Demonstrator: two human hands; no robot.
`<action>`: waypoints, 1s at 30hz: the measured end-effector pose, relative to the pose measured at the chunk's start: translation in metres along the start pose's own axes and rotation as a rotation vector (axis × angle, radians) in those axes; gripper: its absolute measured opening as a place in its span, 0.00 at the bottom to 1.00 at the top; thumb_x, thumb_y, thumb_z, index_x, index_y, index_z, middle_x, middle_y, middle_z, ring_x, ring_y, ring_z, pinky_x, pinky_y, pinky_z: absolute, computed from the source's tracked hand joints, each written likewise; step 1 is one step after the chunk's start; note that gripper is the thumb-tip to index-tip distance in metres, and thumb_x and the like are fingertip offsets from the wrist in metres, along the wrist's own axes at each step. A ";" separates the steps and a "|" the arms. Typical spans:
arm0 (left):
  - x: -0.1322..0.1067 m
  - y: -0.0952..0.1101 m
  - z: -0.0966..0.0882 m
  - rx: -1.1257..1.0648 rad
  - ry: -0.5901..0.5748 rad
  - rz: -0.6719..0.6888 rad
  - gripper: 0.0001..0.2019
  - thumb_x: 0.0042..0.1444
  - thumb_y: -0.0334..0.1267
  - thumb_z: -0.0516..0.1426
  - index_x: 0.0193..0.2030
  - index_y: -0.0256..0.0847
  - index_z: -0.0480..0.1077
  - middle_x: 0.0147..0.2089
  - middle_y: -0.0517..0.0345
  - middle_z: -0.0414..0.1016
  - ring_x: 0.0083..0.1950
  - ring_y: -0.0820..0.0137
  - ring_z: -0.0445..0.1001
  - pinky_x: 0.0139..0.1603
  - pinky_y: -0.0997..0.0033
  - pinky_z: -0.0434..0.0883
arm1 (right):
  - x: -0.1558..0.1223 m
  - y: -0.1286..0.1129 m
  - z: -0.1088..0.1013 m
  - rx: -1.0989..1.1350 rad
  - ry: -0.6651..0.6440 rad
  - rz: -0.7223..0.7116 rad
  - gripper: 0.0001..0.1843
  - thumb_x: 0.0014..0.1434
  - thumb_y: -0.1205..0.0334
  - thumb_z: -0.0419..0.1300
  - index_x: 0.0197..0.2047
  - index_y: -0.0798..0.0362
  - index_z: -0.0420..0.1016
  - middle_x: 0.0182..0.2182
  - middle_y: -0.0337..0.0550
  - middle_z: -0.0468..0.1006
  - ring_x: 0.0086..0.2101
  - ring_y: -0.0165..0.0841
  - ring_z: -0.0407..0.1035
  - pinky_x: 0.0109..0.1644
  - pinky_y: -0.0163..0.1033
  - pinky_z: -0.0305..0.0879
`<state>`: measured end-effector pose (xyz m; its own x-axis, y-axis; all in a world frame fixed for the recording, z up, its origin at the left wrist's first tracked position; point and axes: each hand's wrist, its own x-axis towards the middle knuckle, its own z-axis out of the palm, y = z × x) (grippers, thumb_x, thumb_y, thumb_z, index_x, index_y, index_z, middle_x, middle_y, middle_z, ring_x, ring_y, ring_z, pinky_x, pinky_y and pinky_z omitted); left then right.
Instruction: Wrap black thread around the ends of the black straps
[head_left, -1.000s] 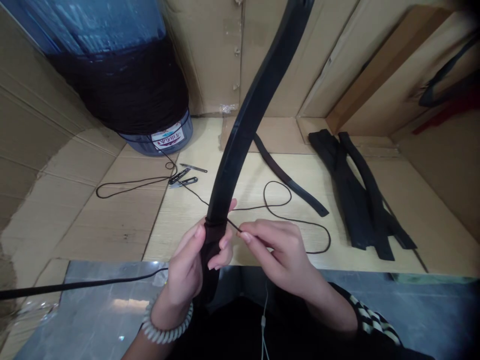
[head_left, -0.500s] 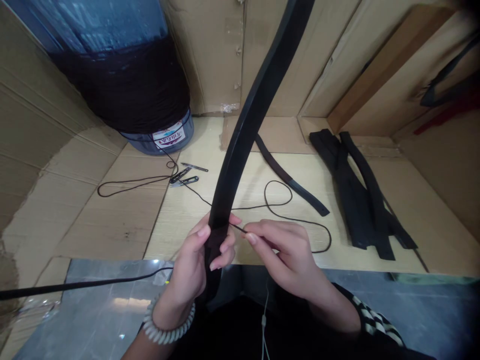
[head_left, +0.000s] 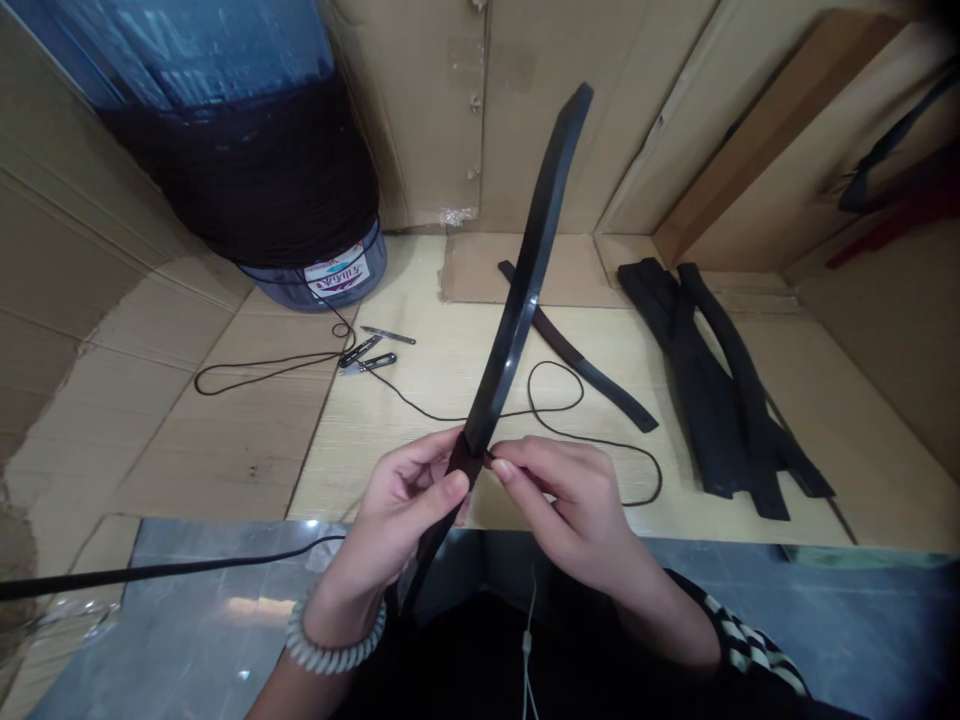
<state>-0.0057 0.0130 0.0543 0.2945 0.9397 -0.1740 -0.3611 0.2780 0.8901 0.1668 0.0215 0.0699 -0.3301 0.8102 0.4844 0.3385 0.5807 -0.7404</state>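
Two hands (head_left: 397, 510) (head_left: 570, 515), one black strip (head_left: 517, 320), two thread snips (head_left: 358, 351) (head_left: 371, 363)

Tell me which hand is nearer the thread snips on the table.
Left. The left hand grips the black strip, below and right of the thread snips in view. The right hand, pinching the black cord, lies farther right.

Pale wooden board (head_left: 360, 445) with loose things
Black strips (head_left: 720, 390), thin black cord (head_left: 600, 442), and small thread snips (head_left: 367, 358) lie there.
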 end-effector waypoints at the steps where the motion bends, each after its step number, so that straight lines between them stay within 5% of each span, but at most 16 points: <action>1: 0.000 0.001 0.000 0.047 -0.007 -0.011 0.19 0.53 0.41 0.64 0.51 0.41 0.74 0.28 0.60 0.71 0.25 0.81 0.67 0.26 0.83 0.67 | 0.000 0.000 0.000 0.001 -0.004 0.003 0.07 0.63 0.71 0.54 0.35 0.58 0.72 0.22 0.36 0.68 0.23 0.22 0.61 0.27 0.29 0.58; 7: -0.002 0.006 0.005 0.218 0.028 0.062 0.17 0.54 0.37 0.63 0.51 0.42 0.71 0.39 0.58 0.74 0.24 0.82 0.71 0.26 0.85 0.71 | -0.004 0.002 -0.003 0.004 -0.041 -0.005 0.07 0.63 0.72 0.53 0.38 0.57 0.72 0.23 0.36 0.70 0.22 0.22 0.60 0.27 0.29 0.58; 15: -0.003 0.004 0.015 0.259 0.098 0.238 0.14 0.53 0.32 0.63 0.45 0.44 0.67 0.36 0.63 0.72 0.27 0.82 0.71 0.27 0.85 0.72 | -0.005 0.001 -0.005 0.018 -0.038 -0.007 0.05 0.61 0.73 0.54 0.39 0.59 0.71 0.23 0.35 0.68 0.22 0.20 0.58 0.26 0.28 0.55; 20: 0.001 0.011 0.008 0.273 0.057 0.046 0.18 0.50 0.36 0.65 0.45 0.40 0.66 0.33 0.64 0.68 0.28 0.82 0.69 0.29 0.85 0.72 | -0.005 0.002 -0.006 0.000 -0.030 -0.006 0.05 0.62 0.70 0.55 0.35 0.58 0.71 0.23 0.36 0.69 0.22 0.21 0.58 0.25 0.29 0.55; 25: 0.004 0.017 -0.004 0.354 -0.094 -0.153 0.14 0.52 0.41 0.63 0.39 0.36 0.66 0.31 0.63 0.64 0.27 0.82 0.64 0.26 0.83 0.67 | -0.008 0.006 -0.003 -0.015 -0.066 0.000 0.09 0.63 0.69 0.54 0.30 0.58 0.70 0.20 0.36 0.65 0.22 0.23 0.58 0.26 0.30 0.55; 30: 0.007 0.008 -0.010 0.254 -0.307 -0.199 0.15 0.57 0.45 0.59 0.42 0.37 0.63 0.27 0.63 0.66 0.25 0.79 0.66 0.25 0.80 0.65 | -0.012 0.009 0.000 -0.018 -0.110 0.038 0.08 0.64 0.70 0.53 0.34 0.58 0.71 0.24 0.37 0.70 0.25 0.23 0.62 0.29 0.30 0.57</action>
<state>-0.0148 0.0236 0.0559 0.5993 0.7595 -0.2530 -0.0530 0.3531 0.9341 0.1735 0.0166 0.0572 -0.4114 0.8182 0.4016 0.3678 0.5522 -0.7482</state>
